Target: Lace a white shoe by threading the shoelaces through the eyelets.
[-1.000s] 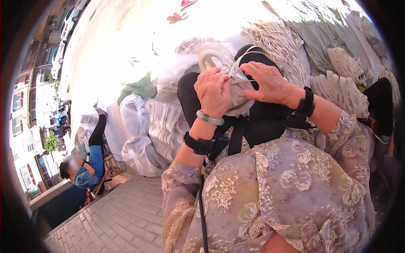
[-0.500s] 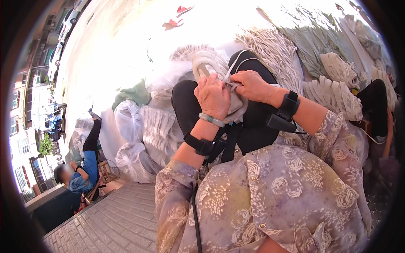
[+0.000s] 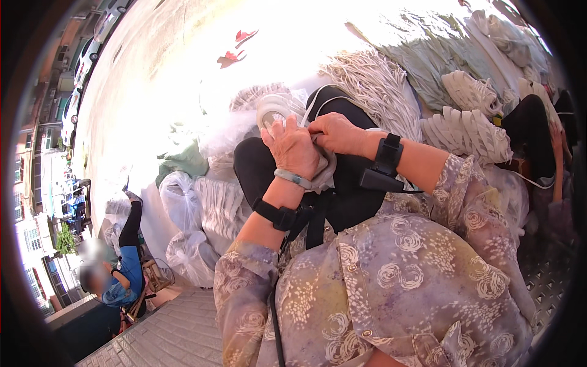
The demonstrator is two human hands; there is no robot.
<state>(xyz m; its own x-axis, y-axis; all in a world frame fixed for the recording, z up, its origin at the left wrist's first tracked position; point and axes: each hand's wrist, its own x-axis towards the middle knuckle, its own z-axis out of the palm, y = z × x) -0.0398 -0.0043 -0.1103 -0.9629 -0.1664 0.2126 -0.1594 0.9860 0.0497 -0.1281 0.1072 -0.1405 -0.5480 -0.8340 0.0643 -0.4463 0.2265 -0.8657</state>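
A pale beige lace-up shoe (image 3: 271,111) rests on my lap between my black-trousered knees, toe pointing away from me. Over its upper lies my left hand (image 3: 292,148), fingers bent and gripping the shoe; its fingertips are partly hidden. Close beside it, my right hand (image 3: 342,133) is closed in a pinch at the lacing, on a white shoelace (image 3: 313,105). A loop of that lace arches over my right knee. The pinched end itself is hidden behind the fingers.
A heap of loose white laces (image 3: 373,82) lies beyond my right knee, with bundled pale shoes (image 3: 466,131) farther right. Clear plastic bags (image 3: 183,199) lie to the left. Another person (image 3: 116,287) sits at the far left. Red slippers (image 3: 232,56) lie on the ground ahead.
The view has shifted, moving the scene slightly left. My left fingers have spread a little over the shoe, and my right hand has drawn in closer to the lacing.
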